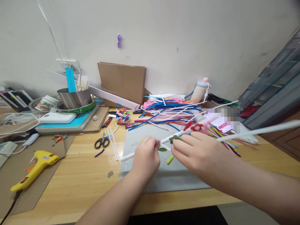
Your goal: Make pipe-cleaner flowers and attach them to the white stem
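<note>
My left hand is closed in a pinch on a white pipe cleaner, whose end sticks out to the left. My right hand is closed around a white-wrapped pipe-cleaner flower stem. Red petals and a pink tip show above that hand, and a green leaf is at its fingertips. A long white pipe cleaner runs out to the right from behind my right hand. The hands are close together above a grey mat. My fingers hide the exact joint.
Scissors and clear sticks lie left of the mat. A yellow glue gun rests on cardboard at far left. Behind the mat is a heap of coloured pipe cleaners, with a bottle beside it. A metal bowl stands back left.
</note>
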A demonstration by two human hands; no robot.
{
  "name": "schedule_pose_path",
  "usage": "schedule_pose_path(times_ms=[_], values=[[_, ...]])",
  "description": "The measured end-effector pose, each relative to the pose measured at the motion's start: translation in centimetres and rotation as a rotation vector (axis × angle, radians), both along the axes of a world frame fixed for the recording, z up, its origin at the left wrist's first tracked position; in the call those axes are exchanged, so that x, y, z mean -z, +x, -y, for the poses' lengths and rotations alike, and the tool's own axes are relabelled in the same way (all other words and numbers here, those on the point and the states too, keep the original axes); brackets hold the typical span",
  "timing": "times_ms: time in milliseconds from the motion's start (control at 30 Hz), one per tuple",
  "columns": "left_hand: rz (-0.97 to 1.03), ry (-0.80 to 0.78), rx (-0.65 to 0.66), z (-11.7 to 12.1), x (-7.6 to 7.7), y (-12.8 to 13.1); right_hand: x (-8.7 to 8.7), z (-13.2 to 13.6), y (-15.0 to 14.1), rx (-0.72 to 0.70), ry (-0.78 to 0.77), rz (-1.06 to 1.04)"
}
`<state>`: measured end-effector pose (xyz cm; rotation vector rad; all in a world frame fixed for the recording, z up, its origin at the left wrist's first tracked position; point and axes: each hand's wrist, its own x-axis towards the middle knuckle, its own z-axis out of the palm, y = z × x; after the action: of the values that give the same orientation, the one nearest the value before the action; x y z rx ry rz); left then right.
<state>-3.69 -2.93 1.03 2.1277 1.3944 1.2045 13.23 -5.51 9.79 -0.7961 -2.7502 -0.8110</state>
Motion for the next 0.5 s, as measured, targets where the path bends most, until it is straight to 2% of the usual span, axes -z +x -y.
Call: schedule_pose_path(times_ms=[100, 167, 200, 267, 367, 467, 500], values=[[-0.224, 0.143, 0.109, 0.1, -0.1, -0.1, -2.7, -0.8, -0.1, -0.161, -0.001, 0.135], [-0.269, 0.21, 0.166, 0.0, -0.4, -0.3, -4.5, -2.6, -0.1, -0.204, -0.089, 0.21], [-0.252, 0.219, 0.198, -0.1, -0.7, -0.5, -5.2, -3.8, 0.1, -0.214, -0.151, 0.251], [-0.159, 0.187, 0.276, -0.2, -1.3, -0.9, -6.0, -6.3, 0.6, -0.121, -0.269, 0.28], [0.043, 0.044, 0.423, -0.4, -2.5, -1.7, -5.5, -9.0, 1.7, -0.066, -0.482, 0.153], [0.225, -0.109, 0.508, -0.4, -3.1, -2.2, -3.7, -9.7, 2.8, -0.084, -0.689, 0.052], [0.294, -0.166, 0.526, -0.4, -3.1, -2.2, -3.0, -9.6, 3.1, -0.078, -0.7, -0.015]])
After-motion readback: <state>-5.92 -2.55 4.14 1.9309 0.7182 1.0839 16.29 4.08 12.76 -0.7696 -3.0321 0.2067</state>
